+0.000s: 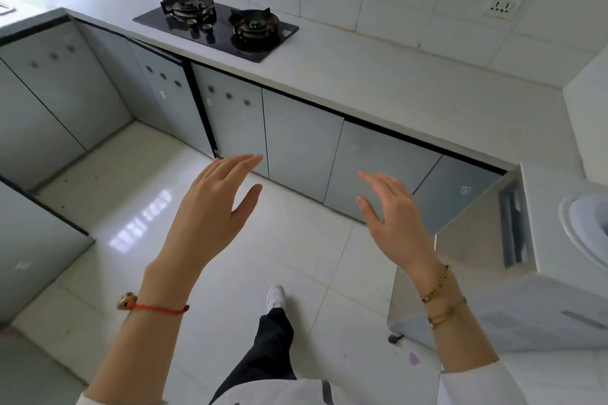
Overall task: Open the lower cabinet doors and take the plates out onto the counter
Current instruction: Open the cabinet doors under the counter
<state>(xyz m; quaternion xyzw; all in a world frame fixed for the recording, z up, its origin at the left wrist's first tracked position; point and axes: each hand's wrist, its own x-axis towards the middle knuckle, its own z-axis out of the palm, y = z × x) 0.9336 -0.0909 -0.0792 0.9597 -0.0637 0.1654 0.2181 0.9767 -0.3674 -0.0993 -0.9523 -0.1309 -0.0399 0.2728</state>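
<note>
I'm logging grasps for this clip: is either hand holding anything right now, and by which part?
Nothing is held. The left hand and right hand are both open and empty, raised in front of the lower cabinet doors.

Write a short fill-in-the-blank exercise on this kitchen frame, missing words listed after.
1. Both hands, the left hand and right hand, are open and hold ____.
2. The gas hob on the counter has ____ burners.
3. The cabinet doors just ahead of the hands are ____.
4. The left wrist wears a ____ cord.

Missing words: nothing; two; closed; red
</note>
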